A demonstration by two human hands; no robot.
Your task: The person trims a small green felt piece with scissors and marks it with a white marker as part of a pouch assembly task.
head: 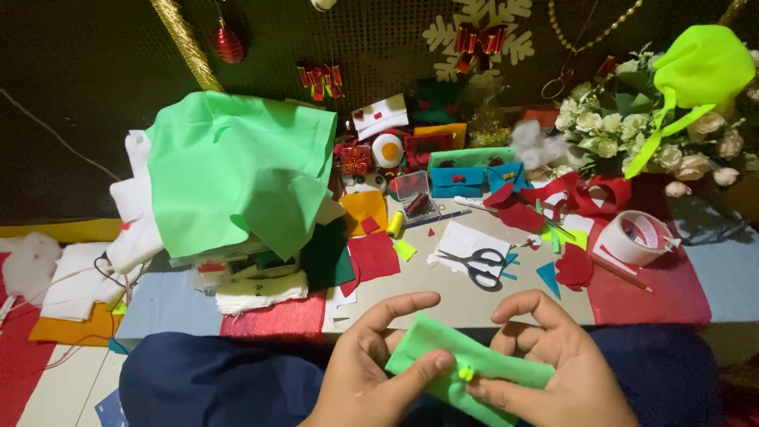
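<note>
I sit at a low worktop (466, 304) strewn with felt scraps, a dark mesh wall hung with ornaments behind it. Nearest me, at six o'clock over my dark blue lap, my left hand (368, 372) and right hand (545, 368) hold a strip of green felt (443, 360) between them. My left fingers (419, 372) are curled shut on the strip's left end, thumb on top, forefinger stretched out above it. My right fingers (494, 390) pinch the strip near its middle, closed on a small yellow-green bead (466, 372) that sits on the felt, just beside my left thumb tip.

Beyond my hands, toward twelve o'clock, black-handled scissors (478, 265) lie on a white paper, with a blue triangle (549, 277) of felt near them at three o'clock. Red felt (373, 257) lies at ten o'clock from the scissors, and a yellow spool (395, 224) stands just past it. At two o'clock a tape roll (636, 237) rests on a red cloth. At ten o'clock a big green sheet (237, 170) is draped over a heap of stuff. Farther off sit blue felt pouches (457, 181), and at one o'clock a bunch of white flowers (632, 130) with a lime fabric piece (700, 67) over it.
</note>
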